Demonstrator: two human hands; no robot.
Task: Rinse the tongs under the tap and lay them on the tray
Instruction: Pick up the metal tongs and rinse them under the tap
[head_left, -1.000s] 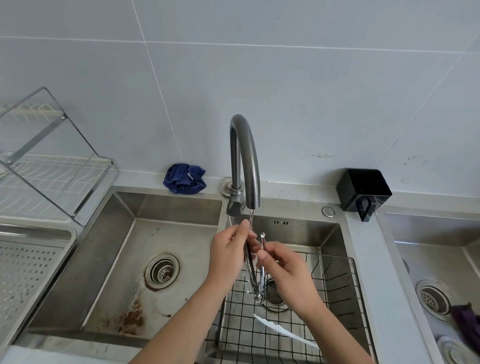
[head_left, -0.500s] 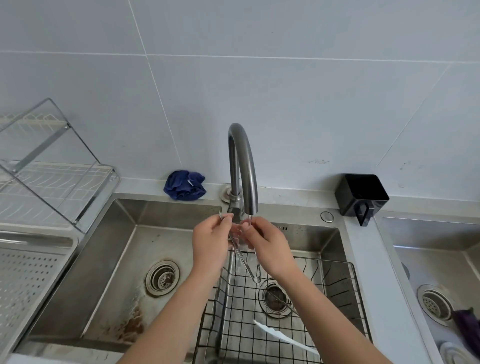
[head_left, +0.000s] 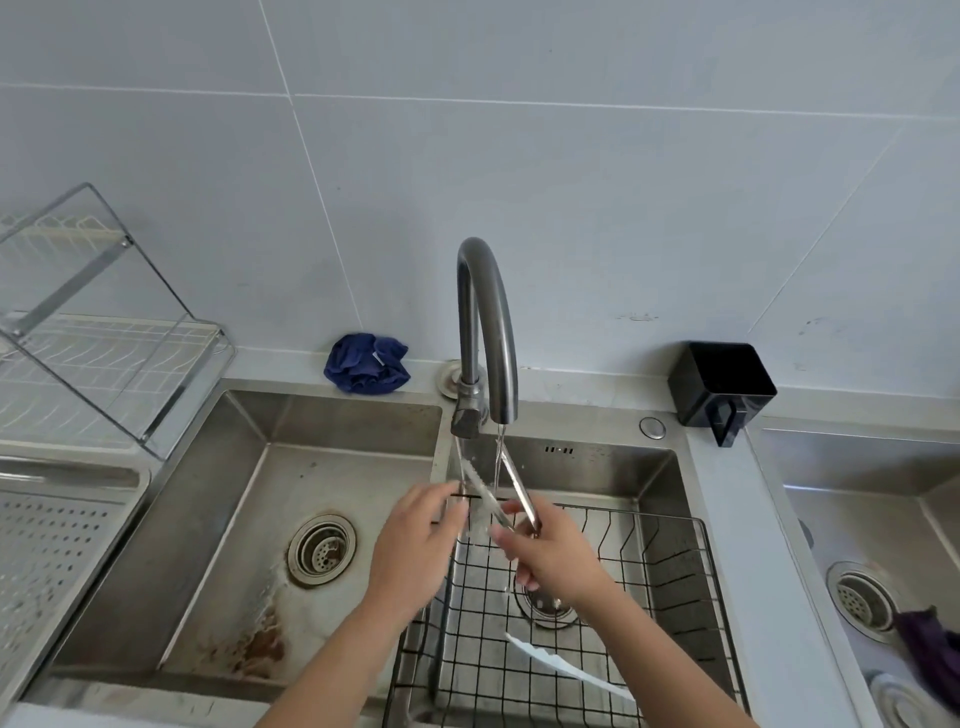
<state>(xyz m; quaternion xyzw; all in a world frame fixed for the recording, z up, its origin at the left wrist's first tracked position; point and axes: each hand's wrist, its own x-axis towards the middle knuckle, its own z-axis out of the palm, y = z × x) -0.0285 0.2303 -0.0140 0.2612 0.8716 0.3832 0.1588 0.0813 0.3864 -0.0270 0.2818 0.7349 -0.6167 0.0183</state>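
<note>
I'm seeing the right hand (head_left: 553, 558) gripping the tongs (head_left: 483, 493) at the hinge end, tips up in the tap (head_left: 488, 322) stream near the sink (head_left: 597, 470) back edge, left hand (head_left: 418, 543) loosely open, brushing one arm, and I'm judging both arms need turning through the water.

Quick count: three sink basins (head_left: 208, 519), three drains (head_left: 322, 550), two hands (head_left: 415, 551), two cloths (head_left: 366, 362), one tap (head_left: 485, 312), one tongs (head_left: 519, 491), one wire basket (head_left: 675, 519).

Grey tiled wall (head_left: 597, 197) behind steel double sink (head_left: 332, 415); soft, possibly natural light.
</note>
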